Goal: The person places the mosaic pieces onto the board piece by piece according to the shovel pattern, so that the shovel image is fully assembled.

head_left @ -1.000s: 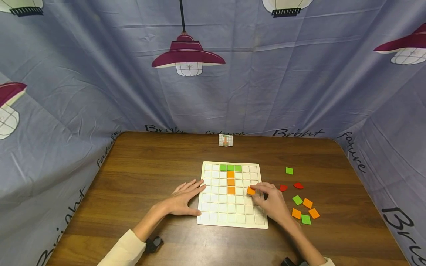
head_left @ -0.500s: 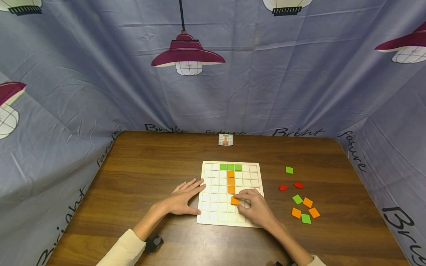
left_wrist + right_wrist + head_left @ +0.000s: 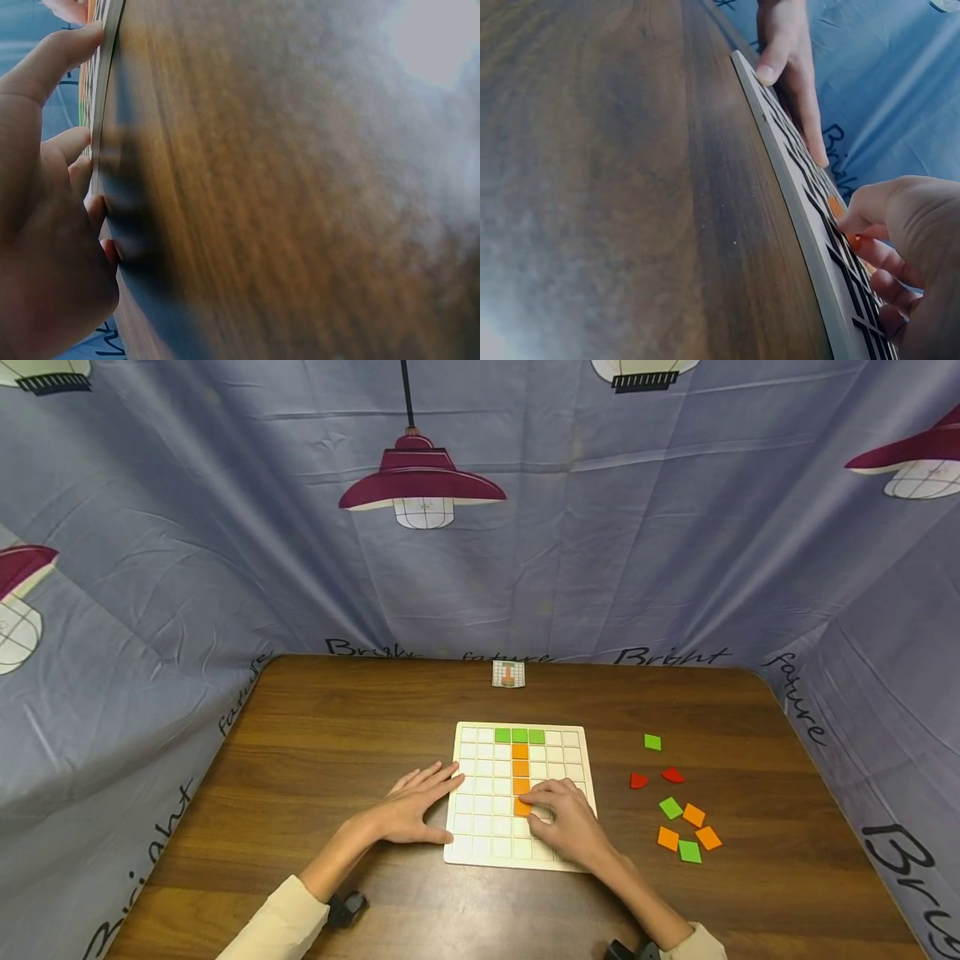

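A white gridded board (image 3: 480,847) lies on the wooden table. Across its top row sit green square tiles (image 3: 520,736), and a column of orange square tiles (image 3: 520,768) runs down from the middle one. My right hand (image 3: 572,827) pinches another orange tile (image 3: 521,807) between thumb and fingers, right at the lower end of that column. In the right wrist view the held orange tile (image 3: 853,240) shows between the fingertips, close over the grid. My left hand (image 3: 414,806) rests with spread fingers on the board's left edge; its thumb (image 3: 79,45) lies along the rim in the left wrist view.
Right of the board lie loose pieces: green tiles (image 3: 689,852), orange tiles (image 3: 708,837) and two red rounded pieces (image 3: 672,775). A small printed card (image 3: 508,674) with a grid pattern lies at the table's back edge. A blue-grey curtain (image 3: 600,568) surrounds the table.
My right hand has carried the orange tile leftward across the board to the foot of the orange column. The left hand has stayed on the board's edge.
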Demonstrator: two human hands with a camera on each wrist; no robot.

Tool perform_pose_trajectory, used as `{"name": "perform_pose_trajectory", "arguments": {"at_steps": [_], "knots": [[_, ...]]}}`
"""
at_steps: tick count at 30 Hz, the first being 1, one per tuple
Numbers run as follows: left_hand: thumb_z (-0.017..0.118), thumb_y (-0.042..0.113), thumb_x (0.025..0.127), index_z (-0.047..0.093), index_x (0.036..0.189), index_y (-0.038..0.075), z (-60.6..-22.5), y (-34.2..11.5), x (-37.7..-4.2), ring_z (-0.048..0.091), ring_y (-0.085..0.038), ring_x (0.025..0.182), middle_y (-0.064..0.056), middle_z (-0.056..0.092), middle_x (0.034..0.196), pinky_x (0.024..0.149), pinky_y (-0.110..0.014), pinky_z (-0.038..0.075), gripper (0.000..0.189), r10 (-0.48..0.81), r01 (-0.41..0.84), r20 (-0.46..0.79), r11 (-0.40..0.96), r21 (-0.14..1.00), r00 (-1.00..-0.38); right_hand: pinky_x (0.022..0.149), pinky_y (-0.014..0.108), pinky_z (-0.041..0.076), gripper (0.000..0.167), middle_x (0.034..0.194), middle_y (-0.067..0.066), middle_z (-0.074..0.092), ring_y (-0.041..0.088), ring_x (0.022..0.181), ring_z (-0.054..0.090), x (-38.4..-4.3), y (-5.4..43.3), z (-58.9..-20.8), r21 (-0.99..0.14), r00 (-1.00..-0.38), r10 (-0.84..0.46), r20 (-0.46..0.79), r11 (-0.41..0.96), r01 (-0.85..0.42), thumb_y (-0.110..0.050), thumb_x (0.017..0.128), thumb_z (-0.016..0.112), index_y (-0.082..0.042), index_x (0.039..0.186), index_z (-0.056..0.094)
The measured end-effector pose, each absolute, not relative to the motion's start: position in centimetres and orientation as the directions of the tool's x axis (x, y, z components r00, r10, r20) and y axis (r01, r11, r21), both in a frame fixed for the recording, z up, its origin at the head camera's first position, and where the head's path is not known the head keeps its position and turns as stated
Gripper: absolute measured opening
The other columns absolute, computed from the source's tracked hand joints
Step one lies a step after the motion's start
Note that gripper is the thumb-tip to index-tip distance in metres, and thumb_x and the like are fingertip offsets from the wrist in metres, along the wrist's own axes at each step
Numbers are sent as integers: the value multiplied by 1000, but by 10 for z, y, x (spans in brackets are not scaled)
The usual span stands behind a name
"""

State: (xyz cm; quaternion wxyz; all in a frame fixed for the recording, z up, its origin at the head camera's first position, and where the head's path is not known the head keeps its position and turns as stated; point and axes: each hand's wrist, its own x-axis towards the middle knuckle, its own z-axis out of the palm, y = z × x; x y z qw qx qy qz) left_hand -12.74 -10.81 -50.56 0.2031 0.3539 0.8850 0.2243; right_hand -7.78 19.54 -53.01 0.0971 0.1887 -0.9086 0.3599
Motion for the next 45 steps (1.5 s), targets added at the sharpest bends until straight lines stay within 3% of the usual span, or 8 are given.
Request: {"name": "perform_pose_trajectory", "arguments": {"at_steps": [15, 33, 45], "knots": [[70, 50, 87, 26, 160, 18, -506, -108, -127, 5, -28, 152, -2, 14, 166, 116, -57, 8, 91, 717, 535, -200, 649, 541, -668, 85, 39, 43, 25, 99, -6, 65, 16, 95, 53, -81, 196, -529, -607, -917, -286, 276, 688, -397, -7, 77, 81, -12, 101, 81], [69, 52, 88, 25, 160, 17, -507, -108, -126, 5, -28, 152, -3, 14, 166, 116, -58, 8, 91, 720, 539, -193, 645, 541, -667, 83, 38, 47, 23, 100, -8, 66, 13, 95, 55, -79, 205, -529, -621, -908, -265, 325, 664, -416, -10, 79, 84, -13, 101, 79], [69, 51, 88, 25, 160, 17, -507, -108, -127, 5, -28, 152, -3, 13, 166, 116, -57, 8, 91, 721, 542, -200, 648, 536, -664, 85, 51, 50, 27, 110, 5, 70, 29, 103, 62, -66, 268, -513, -600, -915, -140, 378, 716, -357, -1, 78, 83, -6, 104, 78]]}}
